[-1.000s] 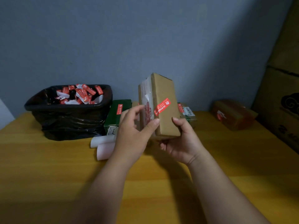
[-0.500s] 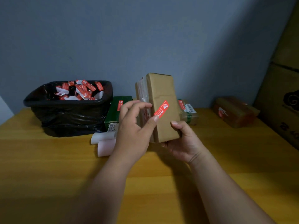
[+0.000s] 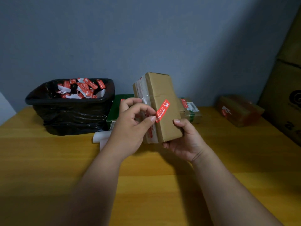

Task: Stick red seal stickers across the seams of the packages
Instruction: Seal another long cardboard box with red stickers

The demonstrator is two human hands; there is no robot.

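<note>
Red sticker (image 3: 162, 110) pinched by left hand (image 3: 130, 128) against box (image 3: 160, 106); right hand (image 3: 185, 141) grips box's base.

The room is dim and the picture looks a bit grainy. Soft light falls on the yellow table (image 3: 48, 160), and dark shadows lie under the arms, below the fingers (image 3: 176, 122). The clear tape on the box (image 3: 164, 95) shines a little. The cardboard boxes (image 3: 286, 95) at the right edge lean and bend.
</note>
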